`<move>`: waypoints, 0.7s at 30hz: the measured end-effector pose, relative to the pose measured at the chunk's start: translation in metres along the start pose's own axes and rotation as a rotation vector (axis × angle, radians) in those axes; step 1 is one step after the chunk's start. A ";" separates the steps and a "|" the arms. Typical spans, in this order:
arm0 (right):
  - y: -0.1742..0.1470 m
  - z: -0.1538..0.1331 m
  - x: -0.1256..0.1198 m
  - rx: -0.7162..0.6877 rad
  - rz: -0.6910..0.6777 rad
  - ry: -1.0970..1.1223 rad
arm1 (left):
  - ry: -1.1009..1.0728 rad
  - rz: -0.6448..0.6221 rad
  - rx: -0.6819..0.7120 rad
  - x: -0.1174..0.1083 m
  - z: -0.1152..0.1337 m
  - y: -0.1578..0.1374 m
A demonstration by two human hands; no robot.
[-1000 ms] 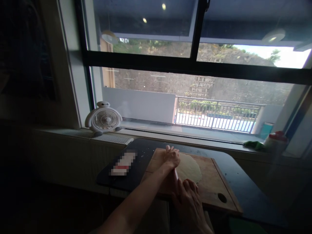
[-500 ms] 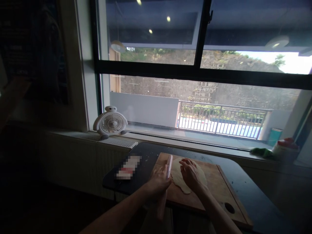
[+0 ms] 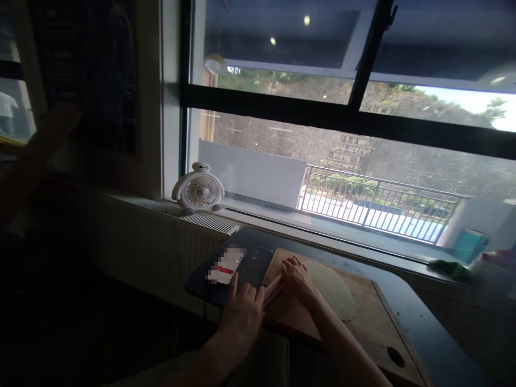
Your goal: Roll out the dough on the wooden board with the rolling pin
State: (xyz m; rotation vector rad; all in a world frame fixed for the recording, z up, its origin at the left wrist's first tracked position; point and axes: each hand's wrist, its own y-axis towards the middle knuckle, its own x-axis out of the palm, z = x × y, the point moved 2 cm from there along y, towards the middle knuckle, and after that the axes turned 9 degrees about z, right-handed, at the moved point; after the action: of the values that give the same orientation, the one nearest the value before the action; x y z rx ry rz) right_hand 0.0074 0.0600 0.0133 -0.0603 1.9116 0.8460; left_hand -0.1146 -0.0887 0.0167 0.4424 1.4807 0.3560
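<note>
Seemingly at the rolling-out step, with right hand (image 3: 296,278) curled over a pale-pink cylindrical rolling pin (image 3: 273,291) above the brown wooden board (image 3: 371,322)'s left side, left hand (image 3: 243,316) bent at the pin's near end (cannot tell if gripping), probably needing even pressure next across the cream-coloured, flat, rounded dough sheet (image 3: 332,287) on that board.

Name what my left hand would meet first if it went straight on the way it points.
The left hand would probably meet the phone on the dark table, though depth is unclear.

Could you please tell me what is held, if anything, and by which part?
A rolling pin: right hand on its farther part; left hand at its nearer part, grip unclear.
</note>
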 end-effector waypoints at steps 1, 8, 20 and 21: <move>-0.007 0.005 -0.004 0.005 0.022 -0.018 | 0.012 0.015 0.014 0.004 0.007 -0.003; -0.065 0.040 -0.029 -0.028 0.129 -0.193 | 0.018 0.031 0.095 0.023 0.060 -0.016; 0.014 -0.015 0.014 -0.022 -0.014 -0.114 | -0.031 -0.157 -0.066 -0.004 -0.017 -0.022; 0.014 -0.016 0.013 -0.038 0.012 -0.114 | -0.030 -0.146 -0.069 -0.004 -0.019 -0.023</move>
State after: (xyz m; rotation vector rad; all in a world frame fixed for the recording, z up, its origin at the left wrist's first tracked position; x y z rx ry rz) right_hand -0.0174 0.0657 0.0142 -0.0226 1.7910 0.8757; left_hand -0.1343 -0.1095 0.0079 0.2819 1.4574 0.2825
